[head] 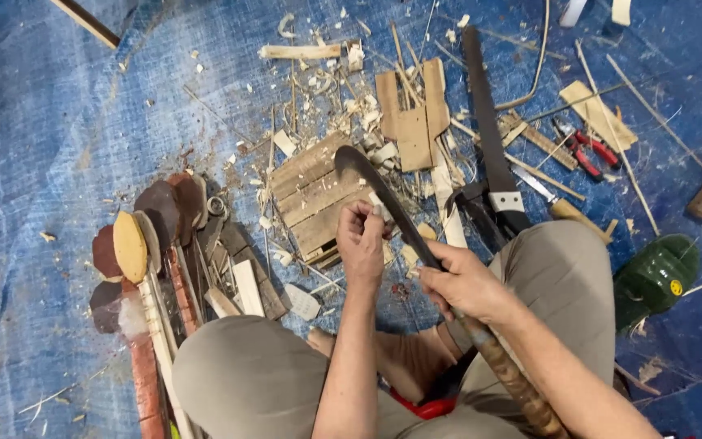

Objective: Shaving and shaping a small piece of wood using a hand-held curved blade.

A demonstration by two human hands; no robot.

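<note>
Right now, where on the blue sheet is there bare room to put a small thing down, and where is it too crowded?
The blue sheet is mostly bare at the upper left, left of the wooden spoons, and also at the right edge above the green object. It is crowded in the middle: wood shavings, the small pallet, the saw and the red pliers.

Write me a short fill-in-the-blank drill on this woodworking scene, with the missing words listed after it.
1. The right hand grips a long curved ____ by its handle.
2. The left hand pinches a small pale piece of wood against the ____ of that tool.
3. The pliers lying on the tarp have ____ handles.
4. The wooden block in front of the hands lies on a ____ tarp.

Missing words: knife; blade; red; blue
</note>
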